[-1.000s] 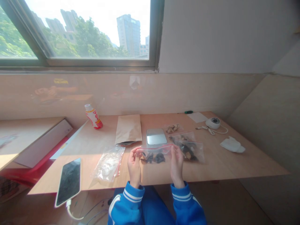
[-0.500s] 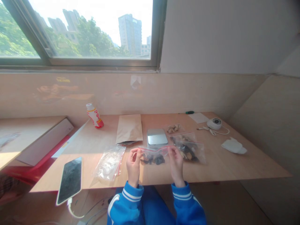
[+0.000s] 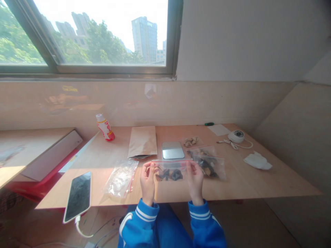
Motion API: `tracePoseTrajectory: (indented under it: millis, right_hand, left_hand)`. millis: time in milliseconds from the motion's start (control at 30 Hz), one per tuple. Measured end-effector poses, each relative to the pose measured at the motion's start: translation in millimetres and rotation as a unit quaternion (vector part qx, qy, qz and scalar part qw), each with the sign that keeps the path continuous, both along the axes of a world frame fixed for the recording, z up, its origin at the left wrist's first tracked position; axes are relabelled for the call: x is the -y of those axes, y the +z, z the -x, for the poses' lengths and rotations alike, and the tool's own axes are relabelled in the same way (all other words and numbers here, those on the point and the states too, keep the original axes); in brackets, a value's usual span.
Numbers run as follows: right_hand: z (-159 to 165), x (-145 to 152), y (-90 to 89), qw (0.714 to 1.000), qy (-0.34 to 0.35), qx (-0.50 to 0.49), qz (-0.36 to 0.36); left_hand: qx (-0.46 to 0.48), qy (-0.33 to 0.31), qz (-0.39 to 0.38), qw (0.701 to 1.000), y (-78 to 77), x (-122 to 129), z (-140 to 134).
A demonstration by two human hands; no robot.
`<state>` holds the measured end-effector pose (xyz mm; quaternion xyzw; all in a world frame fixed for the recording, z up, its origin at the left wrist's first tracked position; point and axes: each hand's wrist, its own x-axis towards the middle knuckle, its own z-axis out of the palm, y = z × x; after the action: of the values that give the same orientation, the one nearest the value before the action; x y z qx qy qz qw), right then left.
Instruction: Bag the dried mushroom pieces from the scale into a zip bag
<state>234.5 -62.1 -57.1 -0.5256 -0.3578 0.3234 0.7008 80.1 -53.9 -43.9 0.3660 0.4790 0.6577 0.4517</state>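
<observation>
A clear zip bag (image 3: 169, 168) with a red seal strip is stretched between my two hands above the near part of the table. Dark, shrivelled pieces (image 3: 176, 175) lie inside it. My left hand (image 3: 148, 179) pinches the bag's top left corner, and my right hand (image 3: 195, 179) pinches the top right. Just beyond the bag sits a flat scale with a silver plate (image 3: 172, 150). To the right, partly behind my right hand, are more zip bags (image 3: 218, 165) with dark and tan dried pieces. Farther back lies a small bag of tan pieces (image 3: 190, 141).
A brown paper bag (image 3: 142, 141), a bottle (image 3: 105, 128) and clear plastic bags (image 3: 121, 178) are on the left. A phone (image 3: 78, 196) with a cable overhangs the front edge. At right are a white round device (image 3: 236, 136), a crumpled tissue (image 3: 258, 161) and a green-handled tool (image 3: 209, 124).
The bag's top edge, sagging before, is now pulled straighter between my hands. My right hand has turned slightly; both keep their grip on the corners.
</observation>
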Motion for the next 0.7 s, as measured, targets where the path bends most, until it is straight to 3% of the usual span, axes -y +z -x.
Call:
tracePoseTrajectory:
  millis: [200,400,567,700]
  right_hand:
    - [4,-1,1.0,0.999,0.036,-0.02,-0.015]
    - [5,2,0.9,0.992,0.123,-0.016,0.01]
    - [5,1,-4.9,0.995,0.096,-0.008,0.026]
    - [4,-1,-8.0,0.997,0.068,-0.004,0.036]
  left_hand:
    - [0.046,-0.075,-0.016,0.996,-6.2,-1,2]
    - [0.056,-0.049,-0.006,0.997,-9.9,-3,3]
    - [0.088,-0.057,0.001,0.995,-12.5,-5,5]
    - [0.059,-0.067,-0.007,0.996,-8.3,-5,10]
